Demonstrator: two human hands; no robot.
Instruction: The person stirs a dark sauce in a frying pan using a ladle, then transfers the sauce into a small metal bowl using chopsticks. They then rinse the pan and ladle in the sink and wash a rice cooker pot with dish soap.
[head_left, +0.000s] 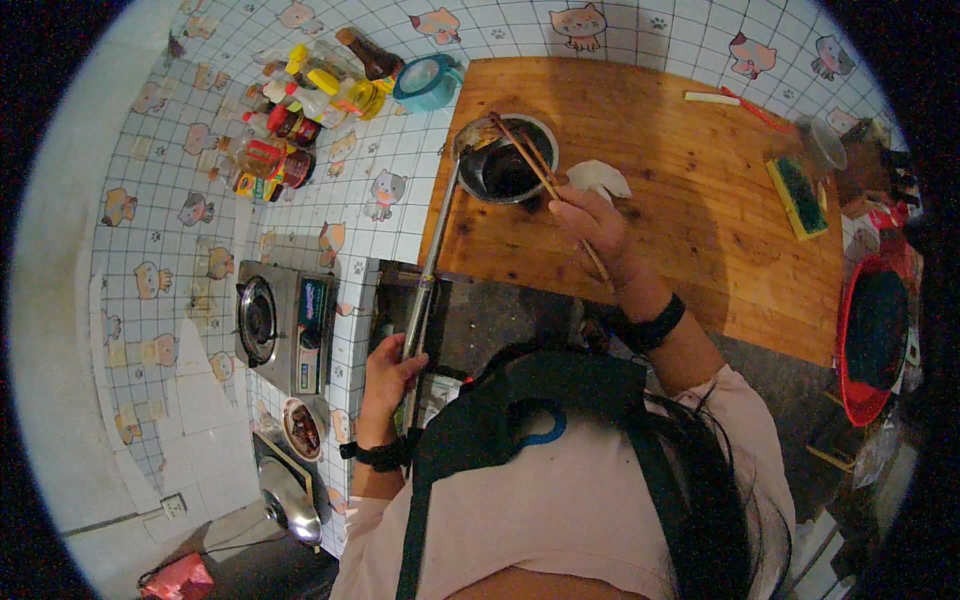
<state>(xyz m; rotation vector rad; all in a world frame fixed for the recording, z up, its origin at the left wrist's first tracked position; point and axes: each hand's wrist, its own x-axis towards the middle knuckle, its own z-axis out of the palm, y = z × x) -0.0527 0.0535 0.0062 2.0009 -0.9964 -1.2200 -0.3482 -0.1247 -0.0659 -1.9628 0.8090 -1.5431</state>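
My left hand grips the long metal handle of a ladle or spatula. Its head rests at the left rim of a round bowl, whose inside looks dark. In my right hand is a pair of wooden chopsticks, slanting over the bowl with the tips near the utensil's head. A crumpled white cloth or tissue lies on the wooden tabletop, just beyond my right hand. What the bowl holds is too dark to make out.
Bottles of sauce and oil and a teal-lidded container line the tiled wall. Left are a gas stove, a dish of dark food and a metal lid. A sponge and red basin sit right.
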